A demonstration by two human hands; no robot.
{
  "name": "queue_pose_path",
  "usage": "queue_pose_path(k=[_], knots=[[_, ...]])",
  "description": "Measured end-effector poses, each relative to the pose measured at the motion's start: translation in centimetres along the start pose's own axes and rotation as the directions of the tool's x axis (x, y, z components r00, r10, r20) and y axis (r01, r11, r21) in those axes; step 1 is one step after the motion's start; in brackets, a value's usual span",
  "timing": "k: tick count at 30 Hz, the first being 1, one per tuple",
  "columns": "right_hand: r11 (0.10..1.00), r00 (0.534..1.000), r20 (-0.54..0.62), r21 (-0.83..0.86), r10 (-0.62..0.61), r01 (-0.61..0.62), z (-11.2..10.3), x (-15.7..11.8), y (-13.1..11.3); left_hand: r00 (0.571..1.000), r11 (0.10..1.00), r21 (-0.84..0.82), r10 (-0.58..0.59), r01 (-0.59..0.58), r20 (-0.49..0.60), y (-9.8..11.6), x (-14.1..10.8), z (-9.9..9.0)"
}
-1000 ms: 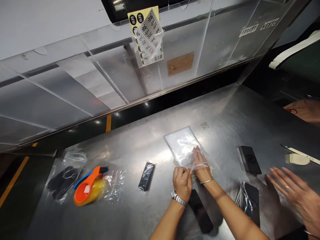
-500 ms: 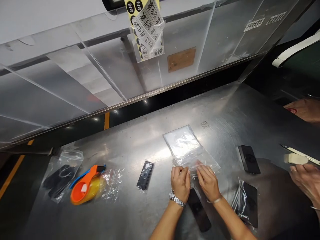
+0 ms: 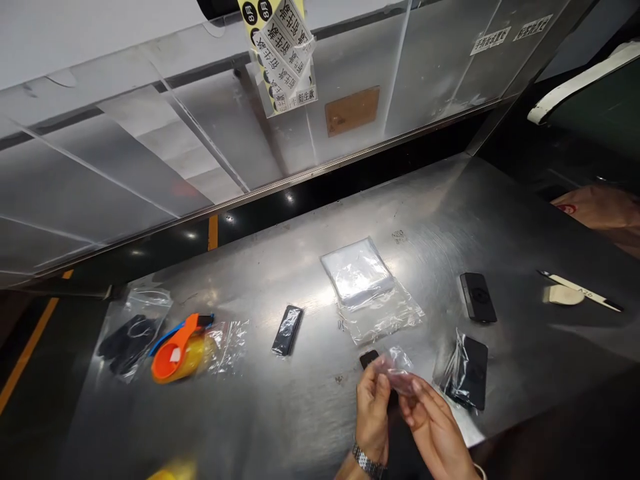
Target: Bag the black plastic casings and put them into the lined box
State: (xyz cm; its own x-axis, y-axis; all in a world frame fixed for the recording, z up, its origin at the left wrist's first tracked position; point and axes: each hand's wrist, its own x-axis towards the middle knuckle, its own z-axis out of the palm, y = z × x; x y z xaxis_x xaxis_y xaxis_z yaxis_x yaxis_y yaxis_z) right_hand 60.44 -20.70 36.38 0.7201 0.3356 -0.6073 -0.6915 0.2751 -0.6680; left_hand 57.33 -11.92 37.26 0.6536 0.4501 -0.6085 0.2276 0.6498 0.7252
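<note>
Between my two hands is a small clear plastic bag point(image 3: 400, 367). My left hand point(image 3: 373, 407), with a metal watch at the wrist, pinches its left side. The fingers of my right hand point(image 3: 435, 417) close on its right side. Under them lies a black device point(image 3: 369, 359), mostly hidden by the hands. Beyond the hands is a stack of clear bags point(image 3: 357, 273), with looser bags point(image 3: 383, 317) at its near edge. To the right, a black device in clear wrap point(image 3: 473, 373) lies near my right hand.
A wrapped black item point(image 3: 288, 330) lies left of centre. Further left are an orange scoop point(image 3: 173, 357) and a bag of black parts point(image 3: 130, 343). At right are a black box point(image 3: 479, 297), a pen point(image 3: 583, 290) and a beige round piece point(image 3: 565, 294). An upright panel point(image 3: 200, 133) borders the far side.
Both hands have drawn back from the bag stack toward the near edge, now raised with a small bag between them. The other person's hand at the right has left view.
</note>
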Motion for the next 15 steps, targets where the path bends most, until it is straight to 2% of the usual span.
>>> queue_pose_path(k=[3, 6, 9, 11, 13, 15], knots=[[0.983, 0.999, 0.012, -0.178, -0.036, 0.038, -0.2, -1.0, 0.3, 0.999, 0.998, -0.064, -0.027, 0.028, 0.023, 0.6, -0.4, 0.3], [0.887, 0.994, 0.046, -0.448, -0.101, 0.111, -1.1, -1.1, -0.2, 0.998, 0.992, 0.104, 0.067, -0.067, 0.001, 0.8, -0.5, -0.5], [0.672, 0.953, 0.117, -0.685, -0.28, 0.281, -1.7, -0.6, -1.6, 0.983, 0.918, 0.352, 0.172, -0.182, 0.059, 1.1, -0.7, -1.6], [0.467, 0.892, 0.267, -0.776, -0.366, 0.424, -1.3, -0.3, -2.9, 0.968, 0.842, 0.479, 0.209, -0.251, 0.139, 1.5, -0.9, -2.0], [0.281, 0.825, 0.454, -0.788, -0.336, 0.548, -0.4, -0.1, -4.2, 0.952, 0.778, 0.552, 0.214, -0.302, 0.22, 1.9, -1.1, -2.1], [0.18, 0.779, 0.564, -0.765, -0.275, 0.618, 0.5, 0.1, -5.1, 0.945, 0.749, 0.582, 0.2, -0.317, 0.259, 2.3, -1.1, -2.2]])
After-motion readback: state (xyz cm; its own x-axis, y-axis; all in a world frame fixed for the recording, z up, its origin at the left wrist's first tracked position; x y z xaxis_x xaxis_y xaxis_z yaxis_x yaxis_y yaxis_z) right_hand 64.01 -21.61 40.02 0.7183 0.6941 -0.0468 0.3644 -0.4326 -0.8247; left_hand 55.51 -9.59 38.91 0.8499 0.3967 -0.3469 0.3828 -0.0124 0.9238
